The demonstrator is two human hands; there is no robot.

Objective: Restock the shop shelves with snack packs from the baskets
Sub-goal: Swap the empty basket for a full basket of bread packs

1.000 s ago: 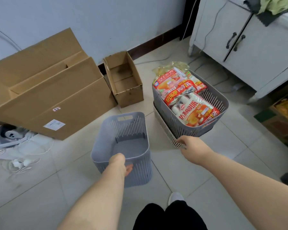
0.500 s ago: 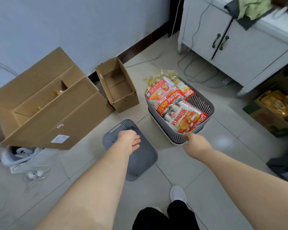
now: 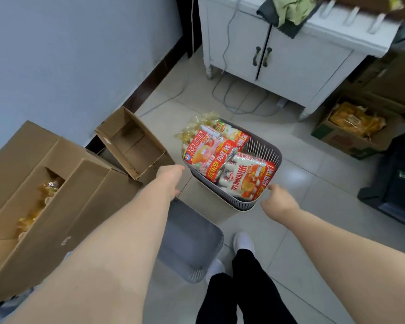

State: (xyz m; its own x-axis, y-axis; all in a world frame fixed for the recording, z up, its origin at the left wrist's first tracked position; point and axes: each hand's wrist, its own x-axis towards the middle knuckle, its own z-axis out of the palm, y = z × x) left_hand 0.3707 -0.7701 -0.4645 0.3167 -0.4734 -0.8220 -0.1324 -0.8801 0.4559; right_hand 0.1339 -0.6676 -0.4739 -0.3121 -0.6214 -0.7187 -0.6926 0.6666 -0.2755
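Pale tiled floor (image 3: 313, 183) is running up to a blue wall. Grey slotted plastic basket (image 3: 263, 150) is standing on the floor between both hands, carrying red-and-white snack packs (image 3: 243, 176) heaped above its rim. Left hand (image 3: 171, 177) is reaching to the basket's left rim, fingers hidden; grip cannot be told. Right hand (image 3: 278, 202) is hovering at the near right corner, fingers loosely curled; contact cannot be told. Second grey plastic basket (image 3: 192, 244) is lying under the left forearm. Small open brown cardboard box (image 3: 131, 146) is standing just left of the left hand.
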